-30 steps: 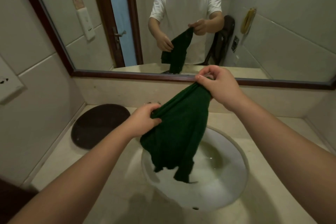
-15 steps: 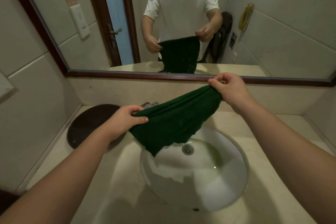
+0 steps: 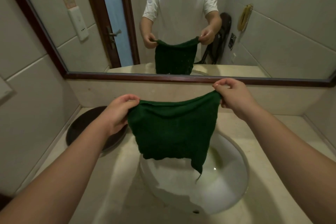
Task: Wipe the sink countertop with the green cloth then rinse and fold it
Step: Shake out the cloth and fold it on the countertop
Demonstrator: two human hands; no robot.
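Observation:
The green cloth [image 3: 172, 129] hangs spread out in the air above the white sink basin [image 3: 234, 187]. My left hand [image 3: 118, 112] pinches its upper left corner. My right hand [image 3: 234, 96] pinches its upper right corner, a little higher and farther back. The cloth's lower edge hangs uneven, with one corner dangling down over the basin. The beige countertop [image 3: 283, 151] surrounds the sink. The tap is hidden behind the cloth.
A dark round lid or tray [image 3: 78, 129] lies on the counter at the left, partly under my left wrist. A wide mirror [image 3: 272, 23] with a dark frame runs along the back wall and reflects the person and the cloth. Tiled walls close both sides.
The cloth was bunched and hanging from both hands; now it is pulled open flat by its two top corners. My hands moved apart and the cloth came up higher.

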